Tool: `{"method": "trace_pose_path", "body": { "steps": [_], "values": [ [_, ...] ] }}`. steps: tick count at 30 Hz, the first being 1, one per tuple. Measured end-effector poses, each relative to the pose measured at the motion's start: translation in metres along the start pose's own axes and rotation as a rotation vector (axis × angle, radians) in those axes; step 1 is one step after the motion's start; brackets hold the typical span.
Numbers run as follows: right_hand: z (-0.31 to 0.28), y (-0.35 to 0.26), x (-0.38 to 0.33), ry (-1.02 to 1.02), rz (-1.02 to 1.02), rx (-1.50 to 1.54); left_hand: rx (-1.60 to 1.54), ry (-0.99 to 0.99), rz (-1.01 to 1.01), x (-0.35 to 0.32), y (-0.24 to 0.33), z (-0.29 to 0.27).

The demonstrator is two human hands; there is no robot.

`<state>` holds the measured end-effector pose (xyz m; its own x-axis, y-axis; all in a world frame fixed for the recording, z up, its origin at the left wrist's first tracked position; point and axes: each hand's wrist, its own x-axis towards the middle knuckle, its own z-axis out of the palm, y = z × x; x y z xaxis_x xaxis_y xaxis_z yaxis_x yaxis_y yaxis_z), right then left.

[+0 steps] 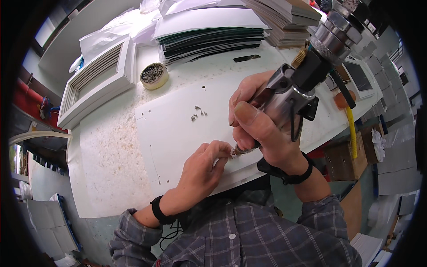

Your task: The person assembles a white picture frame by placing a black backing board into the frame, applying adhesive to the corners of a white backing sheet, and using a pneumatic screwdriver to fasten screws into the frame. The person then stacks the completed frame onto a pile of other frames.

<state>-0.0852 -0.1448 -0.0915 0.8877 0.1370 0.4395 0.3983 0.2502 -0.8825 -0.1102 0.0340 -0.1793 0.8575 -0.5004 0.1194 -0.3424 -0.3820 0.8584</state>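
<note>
My right hand (267, 122) is wrapped round a metal power screwdriver (307, 75), its body rising to the upper right and its tip slanting down to the left. Close to that tip, my left hand (202, 167) pinches thumb and forefinger together on what looks like a small screw, mostly hidden by the fingertips. Both hands meet over the near edge of a flat white panel (178, 129) lying on the table. Several loose screws (198, 114) lie on the panel beyond my left hand. Small holes dot the panel near its edges.
A round tub (154, 75) full of screws stands beyond the panel. White louvred frames (95, 82) lean at the far left. Stacked dark-edged sheets (211, 42) and a pile of boards (284, 20) line the back. A hammer (344, 98) and yellow hose (352, 131) are at right.
</note>
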Motion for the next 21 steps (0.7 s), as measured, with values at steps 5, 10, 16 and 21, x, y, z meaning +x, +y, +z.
{"method": "trace_pose_path", "body": {
  "steps": [5, 10, 16, 21],
  "values": [
    [-0.001, 0.006, -0.001, -0.028, -0.028, -0.017, -0.001, -0.007, 0.038, 0.000, 0.001, -0.001],
    [0.001, 0.012, 0.000, -0.054, 0.042, -0.065, -0.032, 0.018, 0.108, 0.000, -0.010, 0.002],
    [0.001, 0.028, -0.010, -0.110, -0.066, -0.130, -0.010, -0.037, 0.054, -0.002, -0.010, -0.005],
    [0.005, 0.001, -0.002, -0.071, 0.116, -0.035, -0.156, -0.075, -0.051, -0.002, -0.003, -0.009]
  ]
}}
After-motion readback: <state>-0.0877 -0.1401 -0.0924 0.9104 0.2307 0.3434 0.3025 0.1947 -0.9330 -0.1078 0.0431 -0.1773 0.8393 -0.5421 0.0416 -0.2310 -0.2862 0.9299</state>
